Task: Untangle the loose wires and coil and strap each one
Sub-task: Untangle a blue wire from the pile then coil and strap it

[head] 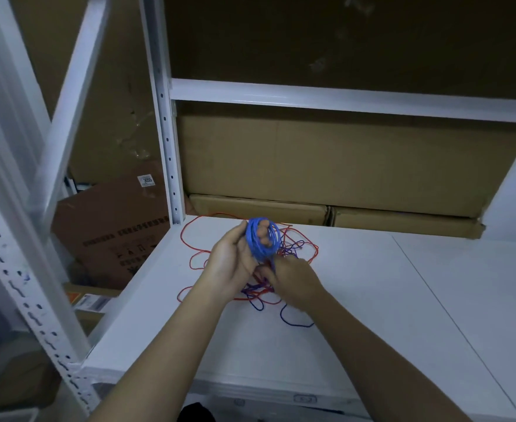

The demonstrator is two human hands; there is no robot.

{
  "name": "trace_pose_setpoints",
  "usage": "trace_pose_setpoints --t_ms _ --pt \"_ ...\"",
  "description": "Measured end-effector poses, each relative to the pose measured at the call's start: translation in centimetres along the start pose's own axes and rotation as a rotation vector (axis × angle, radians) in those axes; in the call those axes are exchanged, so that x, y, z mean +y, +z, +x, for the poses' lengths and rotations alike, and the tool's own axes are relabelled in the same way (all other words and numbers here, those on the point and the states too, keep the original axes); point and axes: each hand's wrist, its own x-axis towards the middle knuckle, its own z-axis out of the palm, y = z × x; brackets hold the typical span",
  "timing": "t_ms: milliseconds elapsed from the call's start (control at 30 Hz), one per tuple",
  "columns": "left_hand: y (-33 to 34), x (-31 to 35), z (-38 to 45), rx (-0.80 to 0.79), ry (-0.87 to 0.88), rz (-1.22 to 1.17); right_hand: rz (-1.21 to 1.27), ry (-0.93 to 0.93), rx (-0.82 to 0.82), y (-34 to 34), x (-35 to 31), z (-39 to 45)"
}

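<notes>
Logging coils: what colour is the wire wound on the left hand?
Blue coil, head view.

White shelf (372, 300), metal-framed, seam running diagonally across right part. Tangle of loose wires directly on it near back-left corner: orange wire (189, 239) looping toward left edge, dark blue wire (293, 322) trailing toward front. Flat cardboard boxes (342, 214) along back edge, larger box stacked on top.
</notes>
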Motion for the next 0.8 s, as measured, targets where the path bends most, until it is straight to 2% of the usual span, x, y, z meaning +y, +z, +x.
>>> trace_pose_setpoints --t_ms 67,100,167,267,400,500,600,700,800 --pt "0.0 -0.5 1.3 0.086 0.08 -0.075 -0.13 -0.041 0.009 1.1 -0.5 -0.8" --pt "-0.1 -0.8 2.1 0.141 0.132 -0.032 -0.16 -0.101 0.015 1.4 -0.7 -1.4" --pt "-0.6 -1.4 3.3 0.263 0.218 0.217 -0.155 -0.182 0.049 1.6 -0.7 -2.6" --pt "-2.3 -3.0 3.9 0.315 0.287 0.771 0.058 -0.174 0.086 1.5 0.4 -3.8" --pt "-4.7 -4.0 4.3 0.098 0.251 1.867 0.278 -0.087 0.109 0.5 1.8 -4.3" --pt "-4.2 -4.2 3.9 -0.033 0.312 2.272 0.334 -0.033 0.109 -0.1 2.7 -3.7" --pt "-3.9 -4.6 3.9 -0.114 0.338 2.375 0.339 0.029 0.074 -0.2 3.2 -3.1" --pt "-3.8 -4.3 3.7 -0.136 0.159 2.143 0.259 0.116 0.117 0.0 3.5 -3.2" --pt "-4.0 -4.2 3.3 -0.173 0.127 2.035 0.321 0.235 0.154 -0.1 3.4 -3.5"
